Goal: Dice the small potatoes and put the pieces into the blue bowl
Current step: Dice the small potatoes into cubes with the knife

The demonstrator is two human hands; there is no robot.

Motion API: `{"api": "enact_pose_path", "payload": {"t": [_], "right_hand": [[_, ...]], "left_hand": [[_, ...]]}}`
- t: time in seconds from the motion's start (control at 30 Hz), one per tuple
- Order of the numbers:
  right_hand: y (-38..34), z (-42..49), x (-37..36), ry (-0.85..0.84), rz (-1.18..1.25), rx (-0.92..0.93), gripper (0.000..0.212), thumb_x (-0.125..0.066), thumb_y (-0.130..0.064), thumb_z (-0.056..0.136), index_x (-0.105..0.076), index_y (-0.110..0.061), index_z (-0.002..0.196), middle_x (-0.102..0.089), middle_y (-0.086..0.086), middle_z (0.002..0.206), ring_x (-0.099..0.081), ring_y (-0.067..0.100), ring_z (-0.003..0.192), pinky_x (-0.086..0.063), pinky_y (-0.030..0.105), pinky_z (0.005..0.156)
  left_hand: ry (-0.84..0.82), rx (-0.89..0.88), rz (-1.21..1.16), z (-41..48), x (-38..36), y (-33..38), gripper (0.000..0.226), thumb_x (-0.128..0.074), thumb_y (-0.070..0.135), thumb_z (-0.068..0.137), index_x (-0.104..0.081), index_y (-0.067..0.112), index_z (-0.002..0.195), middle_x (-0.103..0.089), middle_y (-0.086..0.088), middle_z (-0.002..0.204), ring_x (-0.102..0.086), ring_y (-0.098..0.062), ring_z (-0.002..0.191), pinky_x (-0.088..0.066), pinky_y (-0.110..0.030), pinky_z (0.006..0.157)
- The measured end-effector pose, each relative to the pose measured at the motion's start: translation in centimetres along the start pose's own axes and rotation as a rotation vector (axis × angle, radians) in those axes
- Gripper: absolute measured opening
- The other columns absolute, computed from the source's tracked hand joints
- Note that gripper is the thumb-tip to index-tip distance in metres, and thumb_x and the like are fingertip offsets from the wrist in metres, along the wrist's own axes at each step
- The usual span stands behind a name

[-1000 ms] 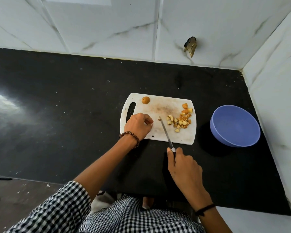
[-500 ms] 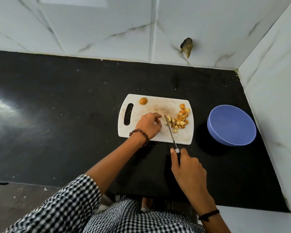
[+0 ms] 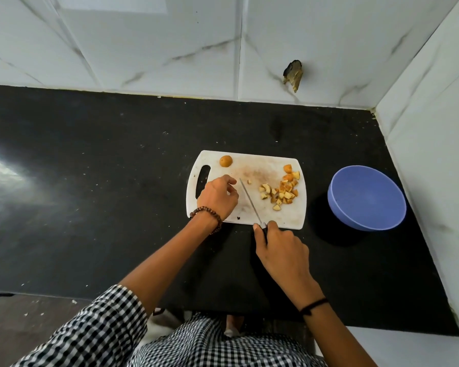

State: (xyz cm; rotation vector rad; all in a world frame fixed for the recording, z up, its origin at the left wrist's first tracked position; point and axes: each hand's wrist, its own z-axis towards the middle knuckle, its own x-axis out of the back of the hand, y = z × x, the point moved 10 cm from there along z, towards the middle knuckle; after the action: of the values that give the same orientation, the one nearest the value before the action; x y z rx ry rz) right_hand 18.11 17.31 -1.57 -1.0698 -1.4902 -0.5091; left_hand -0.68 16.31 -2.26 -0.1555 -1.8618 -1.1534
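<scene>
Two hands work over a white cutting board (image 3: 249, 168) that lies on the black table (image 3: 90, 181), toward its back right corner. The right hand (image 3: 282, 250) is wrapped round the handle of a knife (image 3: 249, 201) at the board's front edge. The thin blade runs up and to the left across the middle of the board; whether its edge touches the board cannot be told. The left hand (image 3: 217, 198) rests on the board just left of the blade, beside the handle slot, with its fingers curled under. Whether they pinch anything is hidden.

A heap of potato pieces (image 3: 282, 190) lies on the right part of the board, apart from the blade, and one stray piece (image 3: 249, 181) sits just right of the blade's tip. One whole potato (image 3: 226, 161) sits near the board's far left corner, beyond the left hand.

The blue bowl (image 3: 366, 198) stands on the table to the right of the board, apart from it, with a strip of bare table between them, and near the white tiled side wall (image 3: 435, 154). A ragged hole (image 3: 293, 75) breaks the tiled back wall (image 3: 143, 49) above the board. A brown bead bracelet (image 3: 207, 213) circles the left wrist, a black band (image 3: 313, 305) the right, and a checked sleeve (image 3: 98, 327) covers the left upper arm.
</scene>
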Motion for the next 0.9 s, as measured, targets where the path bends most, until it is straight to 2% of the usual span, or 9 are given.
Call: {"api": "enact_pose_path", "payload": {"t": [0.2,0.33,0.47,0.53,0.63,0.77,0.9], "right_hand": [[3.4,1.1,0.8,0.024,0.007,-0.132,0.046,-0.026,-0.054,0.105,-0.054,-0.018,0.107,-0.052,-0.005,0.073,-0.049,0.008,0.063,-0.041,0.028,0.058],[4.9,0.6,0.9,0.062,0.011,-0.190,0.048,-0.026,-0.054,0.105,-0.057,-0.017,0.108,-0.057,-0.002,0.074,-0.057,0.011,0.066,-0.052,0.030,0.061],[4.3,0.6,0.9,0.081,0.049,-0.162,0.047,-0.026,-0.054,0.104,-0.057,-0.018,0.108,-0.058,-0.003,0.073,-0.060,0.011,0.066,-0.056,0.033,0.063],[3.4,0.6,0.7,0.078,0.032,-0.113,0.046,-0.026,-0.054,0.104,-0.056,-0.019,0.110,-0.058,-0.004,0.074,-0.059,0.012,0.066,-0.055,0.033,0.063],[2.4,0.2,0.4,0.052,-0.030,-0.073,0.046,-0.024,-0.054,0.105,-0.054,-0.021,0.113,-0.053,-0.006,0.074,-0.054,0.012,0.066,-0.044,0.029,0.061],[3.6,0.6,0.6,0.047,-0.033,-0.129,0.046,-0.024,-0.054,0.105,-0.055,-0.021,0.111,-0.055,-0.007,0.072,-0.058,0.009,0.065,-0.053,0.027,0.062],[3.6,0.9,0.9,0.039,-0.024,-0.131,0.044,-0.024,-0.055,0.104,-0.053,-0.023,0.109,-0.054,-0.007,0.071,-0.058,0.009,0.065,-0.055,0.027,0.064]], "left_hand": [[0.048,-0.002,0.054,1.1,1.7,-0.7,0.027,-0.056,0.018,0.093,-0.060,0.017,0.120,-0.066,0.002,0.110,-0.059,-0.012,0.089,-0.048,-0.024,0.072],[0.141,0.027,0.143,2.3,3.4,-1.4,0.030,-0.058,0.021,0.091,-0.058,0.019,0.121,-0.061,0.002,0.115,-0.058,-0.013,0.093,-0.041,-0.024,0.067],[0.176,0.043,0.213,3.8,4.0,-1.8,0.047,-0.063,0.034,0.090,-0.047,0.020,0.131,-0.050,-0.002,0.127,-0.059,-0.017,0.095,-0.042,-0.025,0.064],[0.165,0.047,0.252,4.6,4.0,-1.7,0.056,-0.062,0.042,0.088,-0.041,0.020,0.135,-0.044,-0.005,0.130,-0.058,-0.019,0.097,-0.045,-0.027,0.064],[0.116,0.050,0.320,5.7,3.9,-1.3,0.061,-0.057,0.049,0.090,-0.037,0.019,0.139,-0.041,-0.007,0.133,-0.058,-0.023,0.096,-0.043,-0.029,0.063],[0.056,0.031,0.357,6.9,3.5,-0.7,0.054,-0.054,0.051,0.091,-0.044,0.023,0.136,-0.044,-0.006,0.134,-0.059,-0.023,0.095,-0.044,-0.030,0.066],[0.018,0.010,0.354,7.3,3.0,-0.1,0.047,-0.059,0.051,0.087,-0.054,0.025,0.126,-0.048,-0.003,0.125,-0.058,-0.022,0.095,-0.044,-0.030,0.068]]}}
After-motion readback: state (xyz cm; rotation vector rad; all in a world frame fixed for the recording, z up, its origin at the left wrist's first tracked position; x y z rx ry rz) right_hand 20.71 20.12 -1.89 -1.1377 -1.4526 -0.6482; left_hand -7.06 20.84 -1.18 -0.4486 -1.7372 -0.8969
